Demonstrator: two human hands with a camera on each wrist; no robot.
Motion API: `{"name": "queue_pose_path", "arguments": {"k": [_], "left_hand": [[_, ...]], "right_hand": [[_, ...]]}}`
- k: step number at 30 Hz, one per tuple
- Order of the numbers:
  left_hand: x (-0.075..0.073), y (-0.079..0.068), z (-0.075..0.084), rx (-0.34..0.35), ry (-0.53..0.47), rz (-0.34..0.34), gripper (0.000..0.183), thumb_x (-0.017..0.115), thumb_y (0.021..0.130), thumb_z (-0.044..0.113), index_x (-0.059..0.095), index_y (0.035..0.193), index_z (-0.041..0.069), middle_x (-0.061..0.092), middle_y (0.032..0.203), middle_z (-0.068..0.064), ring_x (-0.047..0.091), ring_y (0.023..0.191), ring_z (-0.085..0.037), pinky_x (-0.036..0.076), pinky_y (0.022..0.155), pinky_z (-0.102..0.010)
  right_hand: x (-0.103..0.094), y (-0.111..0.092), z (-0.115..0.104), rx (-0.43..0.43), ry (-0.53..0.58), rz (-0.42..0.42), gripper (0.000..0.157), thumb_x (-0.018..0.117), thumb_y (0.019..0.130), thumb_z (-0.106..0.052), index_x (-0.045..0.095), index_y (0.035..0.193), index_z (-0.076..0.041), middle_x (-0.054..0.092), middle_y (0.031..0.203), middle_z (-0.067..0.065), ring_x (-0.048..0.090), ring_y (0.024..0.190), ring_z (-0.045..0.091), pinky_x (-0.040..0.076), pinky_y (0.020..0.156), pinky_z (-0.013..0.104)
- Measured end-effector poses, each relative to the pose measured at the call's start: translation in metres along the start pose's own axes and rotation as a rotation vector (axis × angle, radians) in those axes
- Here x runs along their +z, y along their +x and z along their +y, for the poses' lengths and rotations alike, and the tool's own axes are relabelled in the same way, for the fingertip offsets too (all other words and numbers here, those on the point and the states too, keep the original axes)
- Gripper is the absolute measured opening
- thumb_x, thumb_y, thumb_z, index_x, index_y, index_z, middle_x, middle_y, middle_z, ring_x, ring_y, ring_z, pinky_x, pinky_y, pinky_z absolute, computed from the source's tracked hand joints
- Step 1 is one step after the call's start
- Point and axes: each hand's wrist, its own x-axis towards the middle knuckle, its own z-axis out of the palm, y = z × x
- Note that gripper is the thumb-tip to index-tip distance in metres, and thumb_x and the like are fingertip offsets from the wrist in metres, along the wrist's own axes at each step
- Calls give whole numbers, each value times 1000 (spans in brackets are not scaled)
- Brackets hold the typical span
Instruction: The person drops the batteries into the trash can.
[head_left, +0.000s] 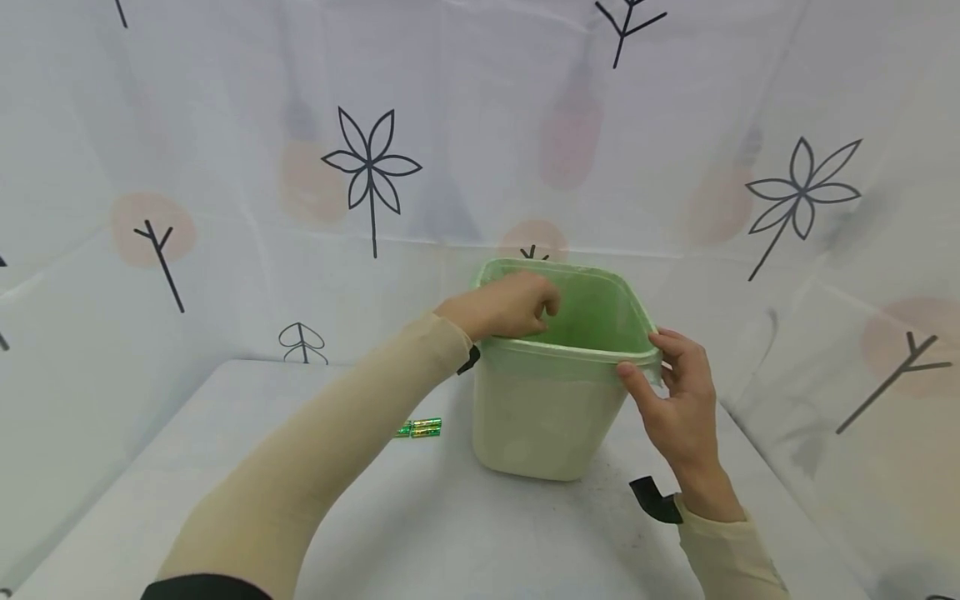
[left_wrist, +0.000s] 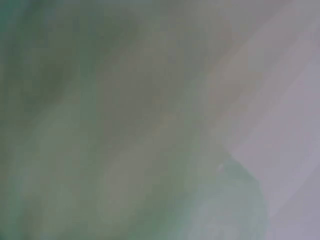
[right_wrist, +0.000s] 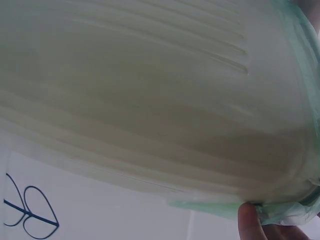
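Note:
A pale trash can [head_left: 540, 417] stands on the table, tilted a little. A thin green trash bag [head_left: 592, 304] lines its inside and folds over the rim. My left hand [head_left: 513, 304] reaches over the left rim into the opening, fingers curled, with nothing visible in them. At the right corner my right hand [head_left: 678, 396] pinches the rim and the bag's folded edge, thumb in front and fingers on the far side. In the right wrist view, fingertips [right_wrist: 248, 220] show by the bag's edge below the can's wall. The left wrist view is blurred green.
Left of the can, a shiny green-and-gold cylinder [head_left: 426, 427] lies on the white table [head_left: 360, 517], partly hidden behind my left sleeve [head_left: 322, 450]. A white printed cloth [head_left: 450, 125] hangs behind and beside the table.

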Motion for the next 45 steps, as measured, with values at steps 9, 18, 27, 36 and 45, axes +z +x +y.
{"name": "queue_pose_path", "arguments": {"k": [9, 18, 27, 36, 45], "left_hand": [[-18, -31, -7, 38, 7, 106, 16, 59, 91, 7, 64, 106, 9, 62, 100, -4, 55, 91, -15, 45, 87, -29], [-25, -71, -27, 78, 23, 258, 15, 59, 88, 2, 66, 101, 3, 64, 98, -9, 58, 89, -21, 46, 83, -31], [-15, -104, -51, 58, 32, 340, 14, 61, 85, 2, 67, 98, 6, 60, 88, -3, 55, 80, -17, 46, 76, -30], [14, -125, -70, -35, 15, 281, 16, 63, 87, 7, 67, 102, 8, 59, 89, 0, 57, 82, -19, 47, 74, -31], [56, -140, -80, -111, -20, 198, 16, 63, 88, 12, 66, 104, 11, 58, 90, 3, 58, 84, -19, 48, 75, -31]], "right_hand": [[1, 2, -1, -26, 13, 2, 46, 67, 79, 13, 48, 120, 16, 44, 127, 29, 54, 110, 11, 42, 90, 14], [0, 3, -1, -20, 7, 6, 46, 68, 79, 12, 48, 119, 16, 44, 127, 28, 53, 109, 7, 42, 90, 13], [0, 2, -1, -25, 5, 7, 45, 67, 79, 13, 48, 119, 17, 44, 126, 29, 53, 110, 6, 42, 90, 14], [0, 0, 1, -25, 25, 11, 45, 67, 78, 13, 48, 119, 17, 44, 126, 29, 55, 110, 14, 43, 89, 14], [0, 0, 2, -36, 23, 7, 45, 67, 78, 13, 48, 119, 16, 44, 126, 29, 54, 110, 12, 42, 89, 14]]}}
